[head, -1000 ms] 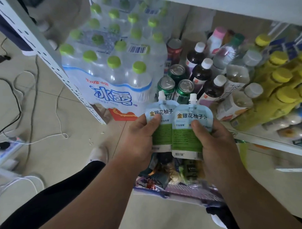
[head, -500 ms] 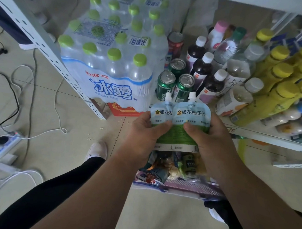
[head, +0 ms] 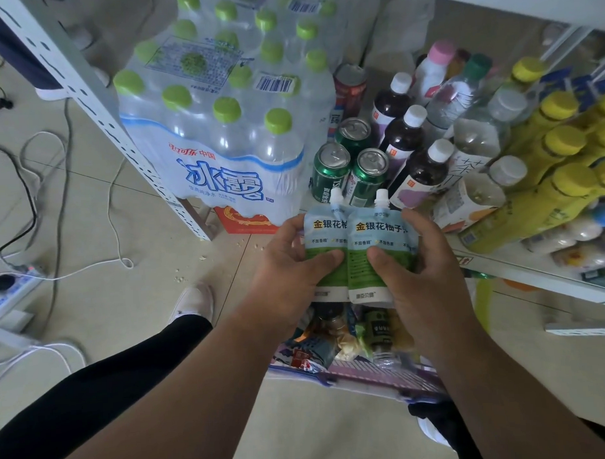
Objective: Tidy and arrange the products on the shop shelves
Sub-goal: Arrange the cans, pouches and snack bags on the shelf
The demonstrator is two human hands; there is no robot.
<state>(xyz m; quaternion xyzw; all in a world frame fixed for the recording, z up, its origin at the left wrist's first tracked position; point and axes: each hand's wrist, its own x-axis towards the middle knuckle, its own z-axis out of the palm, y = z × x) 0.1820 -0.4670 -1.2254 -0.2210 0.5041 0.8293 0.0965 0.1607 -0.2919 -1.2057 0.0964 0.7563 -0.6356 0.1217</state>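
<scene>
Together, the left hand [head: 288,260] and right hand [head: 422,269] each grip one spouted pouch [head: 377,257], side by side. Green cans [head: 330,170] stand just beyond on the shelf [head: 536,272].

You see a tiled floor [head: 101,305] under you, with black and white cables [head: 58,210] trailing across its left side to a white power strip [head: 13,285] at the left edge. Pale crumbs [head: 206,256] lie scattered on the tiles near a white shoe [head: 194,300], above a black trouser leg [head: 104,384].
</scene>
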